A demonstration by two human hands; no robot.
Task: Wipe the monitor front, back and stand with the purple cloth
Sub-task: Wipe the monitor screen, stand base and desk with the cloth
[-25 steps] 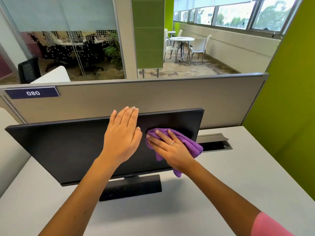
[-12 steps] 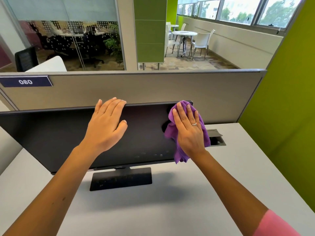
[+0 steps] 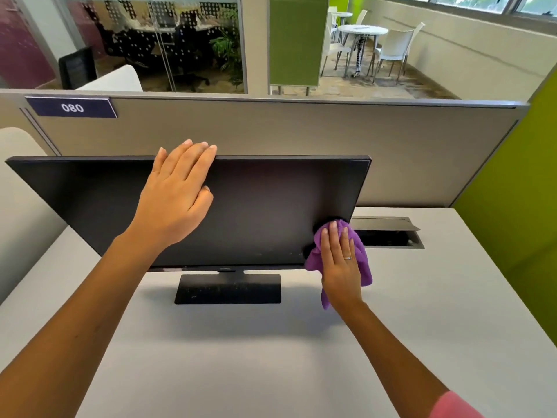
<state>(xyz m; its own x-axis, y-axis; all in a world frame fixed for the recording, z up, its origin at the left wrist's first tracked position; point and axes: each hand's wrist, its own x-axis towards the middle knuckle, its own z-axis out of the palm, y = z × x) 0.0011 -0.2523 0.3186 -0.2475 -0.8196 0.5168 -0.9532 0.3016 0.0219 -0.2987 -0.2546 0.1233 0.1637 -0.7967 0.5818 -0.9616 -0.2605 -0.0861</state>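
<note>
Flat against the lower right corner of the monitor [image 3: 256, 206] screen, the right hand [image 3: 340, 267] presses the purple cloth [image 3: 360, 251] with straight fingers. Further along, the left hand [image 3: 174, 197] rests open on the screen, fingertips over its top edge. Below both hands the stand [image 3: 227, 288] sits on the grey desk [image 3: 271, 357].

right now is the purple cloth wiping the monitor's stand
No, the right hand presses the purple cloth against the lower right corner of the monitor screen, while the stand sits untouched below.
</note>
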